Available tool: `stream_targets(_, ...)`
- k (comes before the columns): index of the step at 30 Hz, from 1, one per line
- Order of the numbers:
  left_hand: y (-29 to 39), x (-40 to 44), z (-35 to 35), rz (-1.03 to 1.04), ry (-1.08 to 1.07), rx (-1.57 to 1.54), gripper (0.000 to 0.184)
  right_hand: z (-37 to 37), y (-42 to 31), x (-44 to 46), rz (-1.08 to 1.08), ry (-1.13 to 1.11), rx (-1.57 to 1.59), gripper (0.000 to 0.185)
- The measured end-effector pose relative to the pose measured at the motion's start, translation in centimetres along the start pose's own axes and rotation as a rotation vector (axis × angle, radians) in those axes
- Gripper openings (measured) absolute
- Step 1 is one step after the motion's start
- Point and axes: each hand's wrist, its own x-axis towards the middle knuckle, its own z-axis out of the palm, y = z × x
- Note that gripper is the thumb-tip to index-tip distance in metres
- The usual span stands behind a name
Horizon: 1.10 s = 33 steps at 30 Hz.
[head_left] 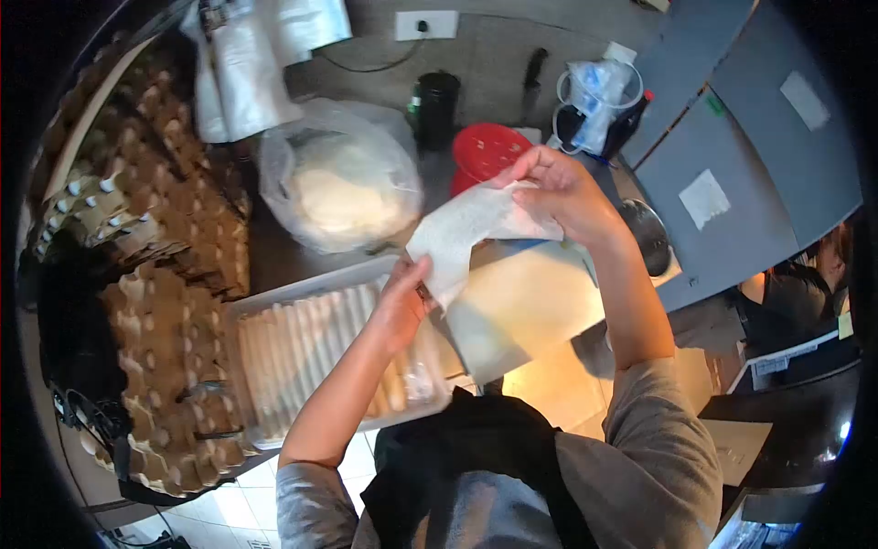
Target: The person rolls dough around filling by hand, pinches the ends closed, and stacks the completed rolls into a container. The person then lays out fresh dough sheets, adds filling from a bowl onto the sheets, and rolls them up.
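Note:
A thin, limp white sheet [462, 227] is stretched between my two hands; whether it is paper or a wrapper I cannot tell. My left hand [401, 300] pinches its lower left end, above a plastic tub [240, 371]. At the upper right end, my right hand [569, 199] grips the sheet between thumb and fingers, close to a red container [489, 151]. Several pale rolls [306, 352] lie side by side in the tub. Below the sheet is a pale board [526, 306]. Behind the tub sits a clear plastic bag [343, 188] with something pale and round inside.
Stacked egg cartons [174, 366] fill the left side. A dark jar [436, 108] stands by the wall, near a knife [534, 69]. Plastic bags [245, 73] hang at the upper left. Grey cabinet doors [732, 146] rise on the right. Another person [800, 293] is partly visible at far right.

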Motion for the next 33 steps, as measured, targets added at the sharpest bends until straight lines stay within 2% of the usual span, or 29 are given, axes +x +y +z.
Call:
stream_targets(1,-1.7,0.5,1.6,-0.003,0.039,0.090,0.049,-1.7,0.4,-2.1,0.034,0.045,-0.005,0.021)
stream_targets(2,-3.3,1.2,1.6,-0.088,0.063,0.094,0.042,-3.3,0.7,-4.2,0.067,0.085,-0.010,0.020)
stream_targets(6,-7.4,0.1,4.8,-0.231,0.110,0.403,0.039,-9.4,2.0,-12.0,0.233,0.156,-0.095,0.020)
stream_targets(9,-9.8,-1.1,5.9,-0.032,0.061,0.872,0.031,-12.9,3.8,-16.7,0.251,0.115,-0.013,0.022)
stream_targets(10,-10.3,-1.4,7.4,0.114,0.027,0.772,0.030,-13.9,4.4,-17.6,0.241,0.095,0.043,0.023)
stream_targets(13,-11.6,-0.9,7.1,0.104,0.078,0.565,0.032,-15.8,6.8,-18.0,0.289,0.140,0.140,0.025)
stream_targets(17,-14.6,4.2,4.4,0.329,0.527,0.901,0.043,-17.3,13.8,-16.3,0.283,0.208,-0.148,0.026)
stream_targets(20,-17.2,5.2,3.7,0.371,0.651,0.805,0.063,-17.6,20.2,-16.2,0.300,0.237,-0.380,0.028)
stream_targets(23,-19.8,6.3,-1.9,0.457,0.782,0.979,0.072,-17.0,23.8,-16.9,0.338,0.321,-0.410,0.029)
stream_targets(24,-19.5,6.1,-1.8,0.377,0.760,0.957,0.071,-16.2,23.2,-17.1,0.214,0.355,-0.638,0.028)
stream_targets(26,-18.1,5.6,-0.3,0.219,0.711,0.904,0.068,-16.6,23.4,-17.2,0.258,0.295,-0.619,0.030)
stream_targets(27,-17.2,5.3,1.0,0.220,0.617,0.794,0.067,-16.9,23.4,-17.1,0.278,0.265,-0.609,0.031)
stream_targets(29,-14.7,4.3,4.5,0.213,0.432,0.577,0.065,-16.7,17.4,-16.1,0.353,0.232,-0.305,0.036)
stream_targets(30,-13.4,3.2,6.2,0.212,0.389,0.548,0.066,-16.4,13.9,-16.0,0.398,0.219,-0.148,0.039)
stream_targets(31,-11.9,1.9,7.9,0.212,0.346,0.516,0.068,-16.9,11.7,-16.2,0.328,0.177,-0.033,0.050)
stream_targets(33,-10.5,1.2,9.5,0.251,0.273,0.486,0.070,-16.5,6.8,-16.2,0.364,0.191,0.091,0.053)
